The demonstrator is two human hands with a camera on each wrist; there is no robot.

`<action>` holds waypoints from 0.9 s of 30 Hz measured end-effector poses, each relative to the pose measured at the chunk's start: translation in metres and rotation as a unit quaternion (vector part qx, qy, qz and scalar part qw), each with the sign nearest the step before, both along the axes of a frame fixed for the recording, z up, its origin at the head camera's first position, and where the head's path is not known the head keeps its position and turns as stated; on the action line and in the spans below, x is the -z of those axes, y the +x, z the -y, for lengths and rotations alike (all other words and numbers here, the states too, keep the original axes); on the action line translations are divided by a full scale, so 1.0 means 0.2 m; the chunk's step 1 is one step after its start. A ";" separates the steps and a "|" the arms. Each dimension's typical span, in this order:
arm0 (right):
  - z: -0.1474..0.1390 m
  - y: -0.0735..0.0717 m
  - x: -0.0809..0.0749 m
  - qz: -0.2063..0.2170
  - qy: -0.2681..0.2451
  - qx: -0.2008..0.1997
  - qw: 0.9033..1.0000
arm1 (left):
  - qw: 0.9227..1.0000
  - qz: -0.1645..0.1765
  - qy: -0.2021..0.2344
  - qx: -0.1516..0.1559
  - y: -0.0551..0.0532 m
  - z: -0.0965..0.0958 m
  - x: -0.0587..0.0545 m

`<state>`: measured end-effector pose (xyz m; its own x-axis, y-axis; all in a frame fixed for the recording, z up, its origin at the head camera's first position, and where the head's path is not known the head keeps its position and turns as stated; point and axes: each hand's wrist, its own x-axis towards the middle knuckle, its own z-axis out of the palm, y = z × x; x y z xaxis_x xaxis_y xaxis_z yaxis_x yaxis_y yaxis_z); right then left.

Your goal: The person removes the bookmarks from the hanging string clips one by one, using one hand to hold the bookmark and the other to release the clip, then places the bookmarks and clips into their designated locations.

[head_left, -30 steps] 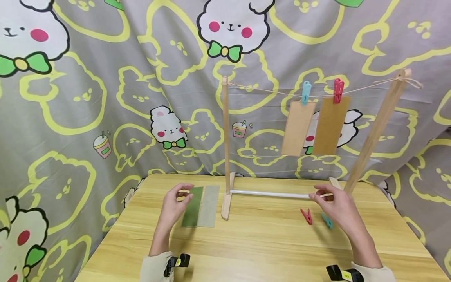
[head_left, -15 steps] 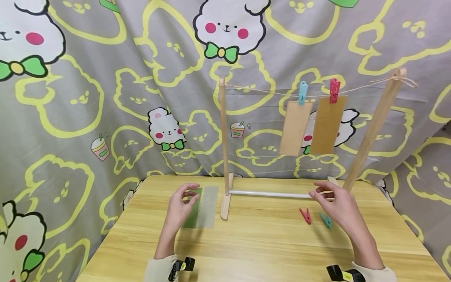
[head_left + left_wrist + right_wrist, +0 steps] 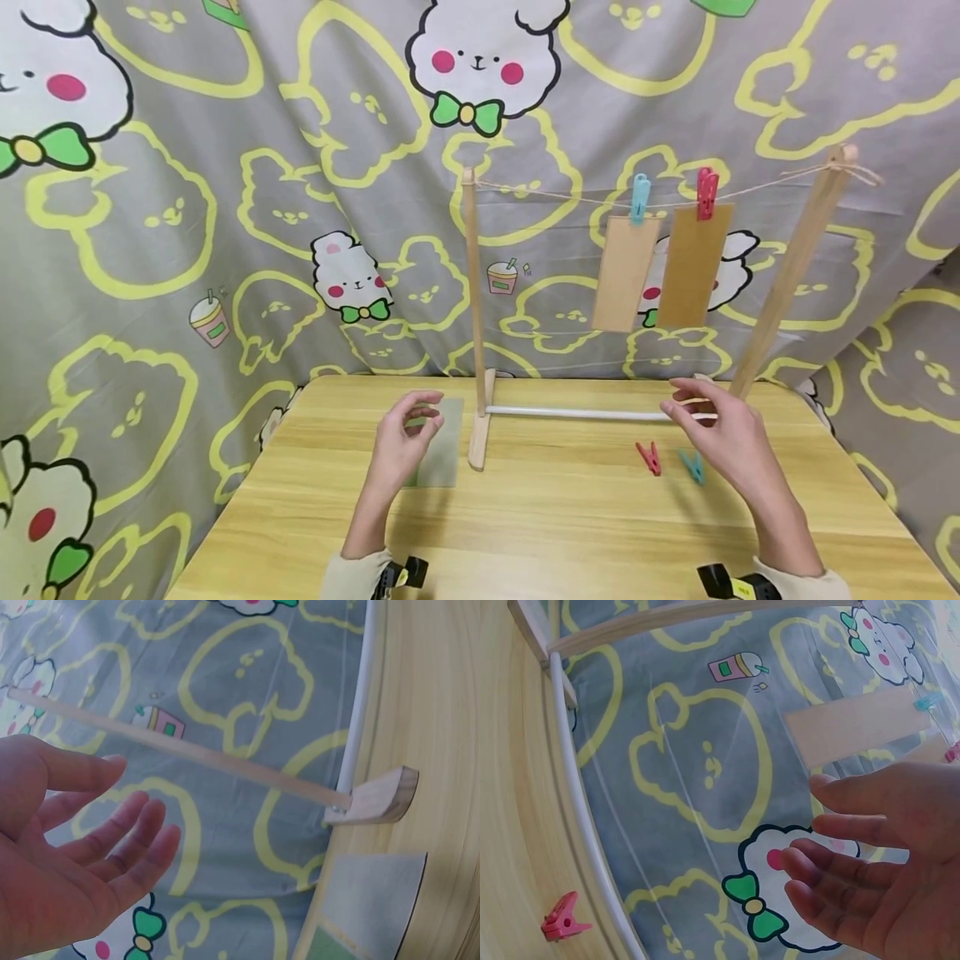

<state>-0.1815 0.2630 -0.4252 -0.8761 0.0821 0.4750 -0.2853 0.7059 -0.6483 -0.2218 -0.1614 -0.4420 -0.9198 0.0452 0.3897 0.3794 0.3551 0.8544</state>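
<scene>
My left hand [image 3: 405, 437] hovers above the table with relaxed, loosely bent fingers and holds nothing. Under it lie a grey card [image 3: 444, 446] and a green card [image 3: 327, 946], mostly covered by the hand in the head view. To the right, my right hand [image 3: 720, 429] is held in the air, its fingers likewise loose around nothing. Near it on the table are a red clothespin [image 3: 649, 458] and a teal clothespin [image 3: 693, 467]. A light tan card [image 3: 627, 275] hangs by a blue clothespin [image 3: 639, 198]; a brown card [image 3: 694, 267] hangs by another red clothespin [image 3: 707, 193].
A string [image 3: 555, 194] runs between the left wooden post [image 3: 474, 292] and the thicker right post [image 3: 795, 267]. A white rod [image 3: 577, 412] joins their bases low over the table [image 3: 555, 517]. Behind stands a patterned grey curtain [image 3: 300, 192].
My left hand has moved right, from beside the green card to over it, covering most of it. The right hand stays nearly still, and the whole view has shifted slightly.
</scene>
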 end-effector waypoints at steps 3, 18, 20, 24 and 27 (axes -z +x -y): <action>0.02 0.00 -0.01 -0.009 -0.001 0.000 1.000 | 1.000 -0.005 0.004 0.000 0.01 -0.01 -0.01; 0.03 0.01 -0.01 -0.080 -0.045 0.002 0.996 | 0.997 -0.033 0.057 0.050 0.00 -0.14 0.01; 0.03 0.01 -0.01 -0.091 -0.054 0.000 0.994 | 0.996 -0.040 0.062 0.057 -0.01 -0.16 0.01; 0.03 0.01 0.00 -0.110 -0.058 -0.003 0.992 | 0.994 -0.048 0.073 0.064 -0.03 -0.20 0.00; 0.03 0.01 0.00 -0.118 -0.056 -0.003 0.991 | 0.993 -0.049 0.085 0.072 -0.04 -0.23 -0.03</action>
<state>-0.1799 0.2567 -0.4243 -0.7425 0.1407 0.6549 -0.4421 0.6315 -0.6370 -0.2296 -0.1144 -0.4368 -0.8657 0.0990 0.4908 0.5005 0.1460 0.8533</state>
